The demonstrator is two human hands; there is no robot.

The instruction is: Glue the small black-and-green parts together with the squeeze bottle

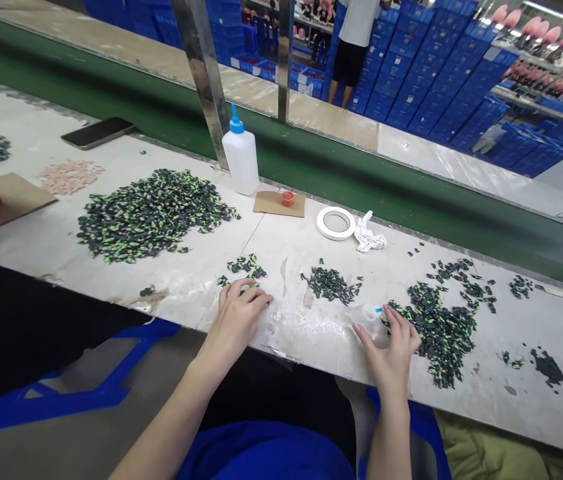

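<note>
My left hand [242,308] rests on the table with its fingers bent down and drawn together beside a few small black-and-green pieces [245,265]. Whatever lies under its fingertips is hidden. Between the thumb and fingers of my right hand [392,340] is a small clear bottle with a blue tip [365,315], tilted low over the table. A little pile of short dark pieces [332,285] lies between the two hands, farther from me. Just right of my right hand spreads a larger heap of black-and-green pieces [444,327].
A big black-and-green heap [154,213] lies at left, near pink pieces [71,177] and a phone [98,133]. Along the back stand a white squeeze bottle [241,157], cardboard with a red cap [287,198], a tape roll [336,223] and crumpled tissue [370,235]. Metal posts rise behind.
</note>
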